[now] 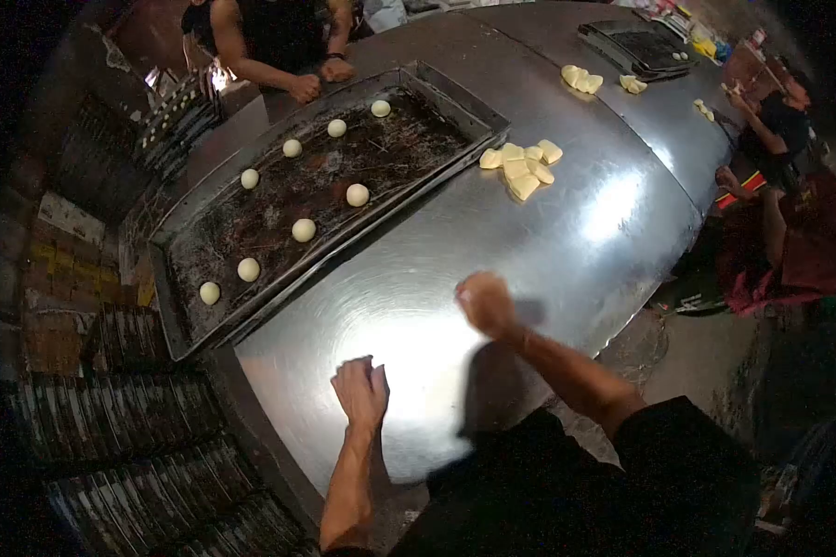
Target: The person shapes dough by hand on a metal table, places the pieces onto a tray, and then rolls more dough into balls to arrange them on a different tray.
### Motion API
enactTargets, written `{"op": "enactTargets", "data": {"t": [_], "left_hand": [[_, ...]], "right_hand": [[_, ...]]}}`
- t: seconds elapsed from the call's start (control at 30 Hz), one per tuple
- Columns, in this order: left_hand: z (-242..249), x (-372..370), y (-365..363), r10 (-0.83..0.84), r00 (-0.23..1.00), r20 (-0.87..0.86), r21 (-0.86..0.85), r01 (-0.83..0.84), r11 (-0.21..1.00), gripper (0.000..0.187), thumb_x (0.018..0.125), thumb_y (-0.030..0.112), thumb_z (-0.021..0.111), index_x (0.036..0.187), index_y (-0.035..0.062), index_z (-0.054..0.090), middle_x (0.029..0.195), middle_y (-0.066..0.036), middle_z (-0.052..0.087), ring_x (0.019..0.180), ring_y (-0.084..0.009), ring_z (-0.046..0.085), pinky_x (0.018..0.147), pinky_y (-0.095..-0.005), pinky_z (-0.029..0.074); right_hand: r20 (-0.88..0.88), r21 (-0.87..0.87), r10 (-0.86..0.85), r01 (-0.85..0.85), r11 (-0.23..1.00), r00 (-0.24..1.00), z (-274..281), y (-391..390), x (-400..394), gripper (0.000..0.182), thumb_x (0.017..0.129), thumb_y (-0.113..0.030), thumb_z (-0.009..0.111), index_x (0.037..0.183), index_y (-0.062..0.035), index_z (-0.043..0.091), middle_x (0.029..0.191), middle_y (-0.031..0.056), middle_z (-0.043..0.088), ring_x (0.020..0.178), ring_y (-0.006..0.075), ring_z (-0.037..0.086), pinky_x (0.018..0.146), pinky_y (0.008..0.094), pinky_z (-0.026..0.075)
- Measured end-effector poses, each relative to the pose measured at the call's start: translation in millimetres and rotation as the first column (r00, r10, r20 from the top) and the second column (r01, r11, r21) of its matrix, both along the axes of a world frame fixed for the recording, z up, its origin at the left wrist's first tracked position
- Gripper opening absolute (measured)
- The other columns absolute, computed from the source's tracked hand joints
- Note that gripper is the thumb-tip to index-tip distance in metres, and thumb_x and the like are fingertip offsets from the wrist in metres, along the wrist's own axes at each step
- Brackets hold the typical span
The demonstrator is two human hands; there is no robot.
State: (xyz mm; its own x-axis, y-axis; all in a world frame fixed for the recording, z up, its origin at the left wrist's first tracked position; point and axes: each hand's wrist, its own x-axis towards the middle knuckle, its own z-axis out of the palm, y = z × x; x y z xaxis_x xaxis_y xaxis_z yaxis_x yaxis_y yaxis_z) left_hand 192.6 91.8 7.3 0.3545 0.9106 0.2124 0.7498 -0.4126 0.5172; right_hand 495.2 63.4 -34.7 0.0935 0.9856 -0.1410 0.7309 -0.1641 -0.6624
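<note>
Two bare hands over a round-edged, shiny metal worktop point(548, 241). The left hand point(360, 390) is low over the near left part of the metal, palm down with its fingers curled; whether anything lies beneath the palm cannot be told. The right hand point(485, 302), farther off and to the right, is blurred and appears bent into a loose fist; its contents, if any, are hidden, so its grip cannot be told either.

Eight smooth, pale dough balls point(304, 230) sit in two rows of four, spaced apart, in a dark, worn rectangular metal tray point(372, 158) at the far left. A cluster of cut, pale yellow dough pieces point(523, 167) lies on the worktop just right of the tray's far right corner, its members touching; a similar, smaller heap point(581, 80) lies beyond. Across the tray are the forearms and closed hands of another person point(304, 88).

Handling, as judged from appearance: each ball should be light, soft and easily dented (its round form being the fragile part), best cupped low around the sides with relaxed fingers; the flatter pieces, probably slightly tacky, would part most cleanly if lifted by their outer edges
</note>
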Motion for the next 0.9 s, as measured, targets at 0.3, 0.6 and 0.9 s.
{"op": "enactTargets", "data": {"t": [0.3,0.6,0.9], "left_hand": [[-24.1,-13.7,66.5,0.162,0.981,0.107,0.076,-0.171,0.982,0.016,0.085,0.011,0.059,0.096,0.0005,0.062,0.087,-0.019,0.061,0.082,-0.0361,0.057,0.075,-0.0458,0.042],[-32.3,-100.4,0.5,0.089,0.995,-0.056,0.118,-0.082,0.99,0.014,0.076,0.006,0.066,0.088,0.0009,0.059,0.079,-0.017,0.06,0.077,-0.036,0.055,0.072,-0.0484,0.041],[-15.8,-102.9,-47.0,-0.186,0.896,-0.403,-0.259,0.083,0.962,0.009,0.079,0.007,0.063,0.087,0.0036,0.064,0.082,-0.017,0.061,0.08,-0.0338,0.058,0.074,-0.0458,0.045]], "right_hand": [[0.337,0.237,0.054,-0.14,0.961,0.94,-0.4,51.2,30.1,0.014,0.09,-0.019,0.058,0.098,-0.0087,0.06,0.099,0.0093,0.059,0.101,0.0297,0.052,0.09,0.0463,0.039],[-0.081,0.187,0.187,-0.17,0.968,0.979,43.0,-12.3,41.3,0.021,0.084,-0.016,0.059,0.103,-0.0072,0.06,0.09,0.0114,0.059,0.089,0.0302,0.054,0.082,0.0427,0.042],[0.254,0.294,0.259,-0.329,0.897,0.932,18.0,-75.3,5.2,0.019,0.079,-0.017,0.069,0.089,-0.0033,0.061,0.093,0.0174,0.057,0.092,0.0338,0.053,0.082,0.0457,0.041]]}}
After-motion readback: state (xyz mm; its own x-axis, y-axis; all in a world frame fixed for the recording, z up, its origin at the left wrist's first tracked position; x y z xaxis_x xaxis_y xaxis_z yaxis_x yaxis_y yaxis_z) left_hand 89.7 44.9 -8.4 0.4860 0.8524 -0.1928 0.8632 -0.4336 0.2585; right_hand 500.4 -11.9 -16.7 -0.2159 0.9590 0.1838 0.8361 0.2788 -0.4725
